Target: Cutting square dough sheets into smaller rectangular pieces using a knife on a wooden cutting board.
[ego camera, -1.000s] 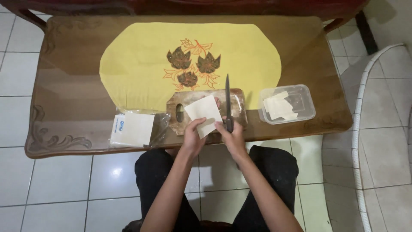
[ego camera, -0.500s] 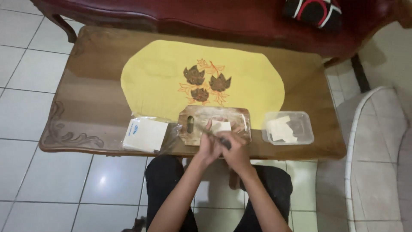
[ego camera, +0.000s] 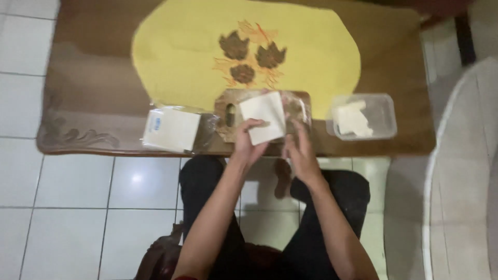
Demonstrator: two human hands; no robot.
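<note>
Left hand (ego camera: 248, 141) gripping white sheet (ego camera: 263, 116) over cutting board (ego camera: 228, 111), frame centre. Right hand (ego camera: 300, 149) hovering beside, fingers loosely curled, grip unclear. Plastic tub (ego camera: 385, 114) sitting right.

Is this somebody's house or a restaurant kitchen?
Most likely a home, perhaps a living or dining room. The low carved wooden table carries a yellow mat with a leaf pattern, the floor has plain white tiles, and the person works seated at a small wooden cutting board.
</note>
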